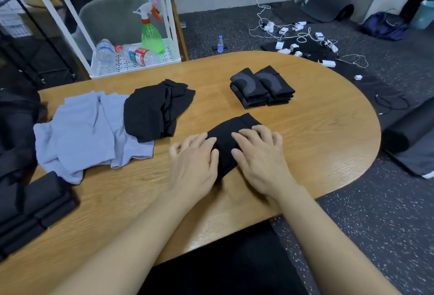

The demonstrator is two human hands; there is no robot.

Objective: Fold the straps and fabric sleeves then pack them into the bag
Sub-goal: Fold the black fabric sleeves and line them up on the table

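Note:
A black fabric sleeve [229, 135] lies folded on the wooden table [317, 135] in front of me. My left hand [193, 163] presses its left side with fingers spread and nearly flat. My right hand [259, 156] presses its right side the same way. Two stacks of folded black-and-grey sleeves [261, 87] sit further back. A loose pile of black sleeves [155, 109] lies to the left, partly on several pale lilac sleeves [87, 130]. Folded black pieces [35, 210] are stacked at the near left edge. A dark bag [16, 127] shows at the far left.
A white trolley [131, 59] with water bottles and a green spray bottle [151, 33] stands behind the table. Chargers and white cables [298, 38] are strewn on the dark floor to the right, beside black mats [408, 135].

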